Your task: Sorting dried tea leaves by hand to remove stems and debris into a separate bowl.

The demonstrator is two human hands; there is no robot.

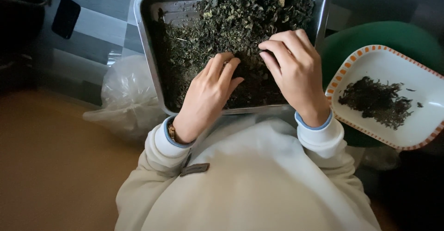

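Resting in a metal tray, both hands touch dried leaves.

The only view comes from the camera on my head, looking almost straight down and close over the metal tray. My sleeves and lap fill the frame below the tray; a white dish lies right of it.

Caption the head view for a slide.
Left hand and right hand sift dried leaves in a metal tray.
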